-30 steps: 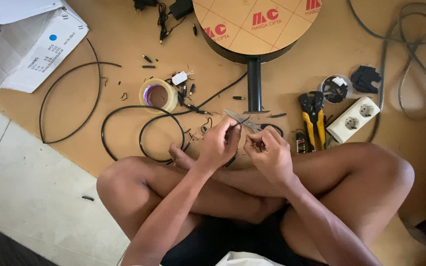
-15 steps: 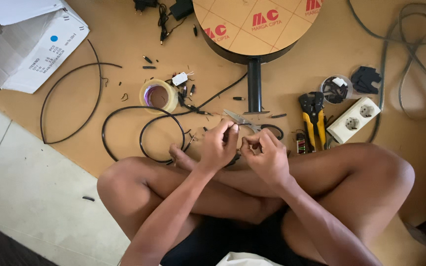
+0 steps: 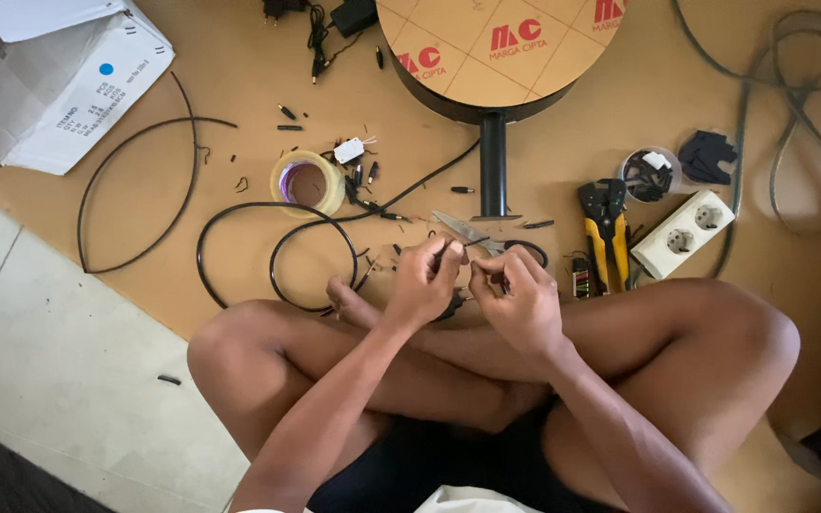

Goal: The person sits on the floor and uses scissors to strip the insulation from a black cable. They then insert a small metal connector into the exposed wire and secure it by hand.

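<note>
Black cable point(image 3: 239, 249) loops across the brown floor point(image 3: 192, 85) as a cross-legged person pinches its thin end between both hands; the left hand point(image 3: 427, 282) and right hand point(image 3: 515, 294) are closed on it, fingertips nearly touching. Scissors point(image 3: 463, 231) lie just beyond, tape roll point(image 3: 307, 182) far left, yellow pliers point(image 3: 605, 228) right.

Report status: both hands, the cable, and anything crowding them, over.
Left hand and right hand pinch a thin black cable end between fingertips. Scissors lie just beyond. Nothing blocks.
</note>
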